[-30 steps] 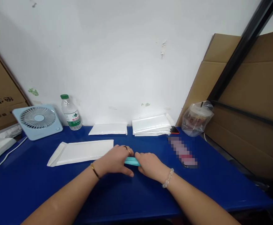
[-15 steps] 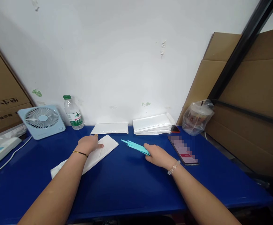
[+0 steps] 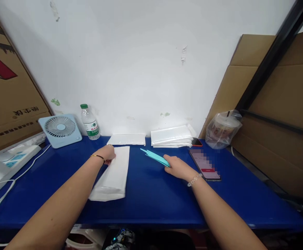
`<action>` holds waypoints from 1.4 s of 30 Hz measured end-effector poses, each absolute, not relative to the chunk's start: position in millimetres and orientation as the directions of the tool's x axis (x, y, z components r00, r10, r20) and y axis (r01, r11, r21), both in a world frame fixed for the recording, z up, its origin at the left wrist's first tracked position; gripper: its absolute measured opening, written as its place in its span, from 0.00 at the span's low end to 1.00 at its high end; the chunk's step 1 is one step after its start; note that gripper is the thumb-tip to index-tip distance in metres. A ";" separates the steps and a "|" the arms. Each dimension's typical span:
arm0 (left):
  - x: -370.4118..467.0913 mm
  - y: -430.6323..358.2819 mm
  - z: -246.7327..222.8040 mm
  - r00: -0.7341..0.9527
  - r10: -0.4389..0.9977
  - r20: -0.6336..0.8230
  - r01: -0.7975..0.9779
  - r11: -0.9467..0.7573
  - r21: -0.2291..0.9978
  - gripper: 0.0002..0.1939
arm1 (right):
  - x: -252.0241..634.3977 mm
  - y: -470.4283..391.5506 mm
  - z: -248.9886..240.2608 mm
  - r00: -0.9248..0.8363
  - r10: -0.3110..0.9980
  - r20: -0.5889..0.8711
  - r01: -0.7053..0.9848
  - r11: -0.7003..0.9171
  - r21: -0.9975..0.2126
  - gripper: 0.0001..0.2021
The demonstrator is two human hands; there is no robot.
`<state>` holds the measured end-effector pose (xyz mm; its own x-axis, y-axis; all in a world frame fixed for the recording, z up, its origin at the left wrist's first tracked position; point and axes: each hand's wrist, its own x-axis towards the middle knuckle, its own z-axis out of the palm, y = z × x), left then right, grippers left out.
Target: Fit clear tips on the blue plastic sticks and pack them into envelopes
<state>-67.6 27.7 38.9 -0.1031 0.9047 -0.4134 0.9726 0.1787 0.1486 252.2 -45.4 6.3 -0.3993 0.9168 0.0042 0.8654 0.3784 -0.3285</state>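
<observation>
- Head view: left hand point(image 3: 106, 153) fingers pinch the left edge of one white mailer point(image 3: 116, 172), probably to steer it; it slants toward the wearer over the surface point(image 3: 151, 208).
- Right hand point(image 3: 179, 167) fingers closed on near end of teal strips point(image 3: 155, 158), far ends fanned free, likely for access; several, exact count unclear.
- Beyond left fingers: one flat mailer point(image 3: 127, 139), one bottle point(image 3: 91, 125).
- Beyond right fingers: one mailer stack point(image 3: 171, 136), count unclear.
- Right of them: two phones point(image 3: 206, 165), one bagged cup point(image 3: 223, 130).

Strips point(image 3: 157, 158) turquoise, envelope point(image 3: 119, 166) white. Table point(image 3: 162, 198) solid dark blue, fan point(image 3: 61, 127) light blue. Bottle cap point(image 3: 84, 106) green. Box point(image 3: 11, 93) brown, red band point(image 3: 2, 66).
</observation>
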 end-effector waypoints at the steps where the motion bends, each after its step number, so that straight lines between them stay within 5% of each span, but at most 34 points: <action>1: -64.4 21.5 37.0 -0.111 0.899 -0.423 0.963 0.202 0.176 0.16 | 254.3 -45.5 6.9 -0.396 0.918 0.015 0.865 0.379 -0.331 0.04; 5: -55.9 -14.2 30.6 -0.069 0.927 -0.369 0.932 0.192 0.308 0.32 | 264.6 -45.4 11.8 -0.365 0.930 0.049 0.872 0.360 -0.330 0.04; 8: -51.2 -40.6 34.7 0.216 0.962 -0.165 0.903 -0.132 0.408 0.44 | 273.6 -46.1 18.1 -0.340 0.938 0.073 0.878 0.344 -0.334 0.04; 13: -22.9 -46.8 37.6 0.705 0.706 -0.071 0.685 -0.652 0.324 0.63 | 286.8 -59.9 28.3 -0.371 0.926 0.076 0.856 0.373 -0.359 0.03; 19: 8.2 -21.5 17.7 0.785 0.611 -0.106 0.614 -0.742 0.270 0.54 | 295.9 -93.9 26.1 -0.480 0.877 0.011 0.819 0.452 -0.354 0.04; 26: 9.4 -22.2 20.0 0.770 0.638 0.014 0.593 -0.724 0.352 0.31 | 305.3 -107.5 20.3 -0.453 0.887 -0.093 0.887 0.437 -0.148 0.06; 42: 0.9 -21.5 21.8 0.749 0.662 0.032 0.578 -0.677 0.455 0.28 | 291.1 -106.7 34.2 -0.448 0.894 -0.025 0.862 0.439 0.253 0.14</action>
<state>0.9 -21.5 21.8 0.7493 0.6615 0.0322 0.5782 -0.6770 0.4554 291.1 -106.7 34.2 -0.4477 0.8939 -0.0248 0.8622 0.4388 0.2532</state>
